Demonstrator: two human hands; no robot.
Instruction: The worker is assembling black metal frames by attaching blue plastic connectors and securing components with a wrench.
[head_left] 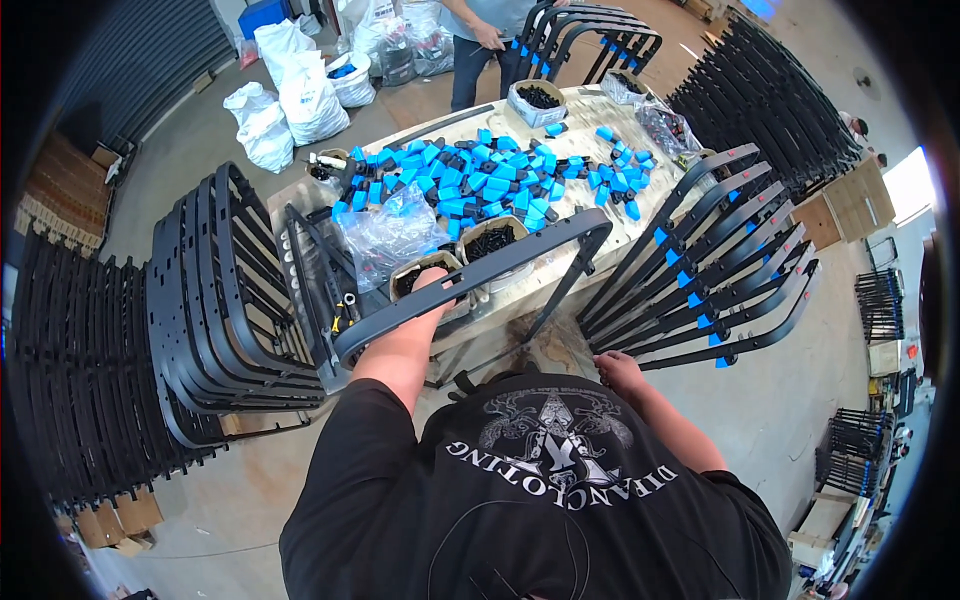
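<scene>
My left hand [432,279] reaches into a small box [402,268] of dark small parts; its fingers are hidden inside. A bent black metal frame [480,268] slants across the table's near edge and passes over my left wrist. My right hand [622,372] is low at the right, its fingers curled beside the leg ends of a row of black frames [690,290] with blue pieces on them. What it holds, if anything, I cannot make out. A second box [490,240] of small black parts stands beside the first one.
Blue and black plastic pieces [490,180] are heaped on the table [610,240]. A clear plastic bag [395,235] and a yellow-handled tool [342,318] lie at left. Black frames [215,300] stand stacked at left. A co-worker [490,40] stands across the table; white sacks [305,95] are behind.
</scene>
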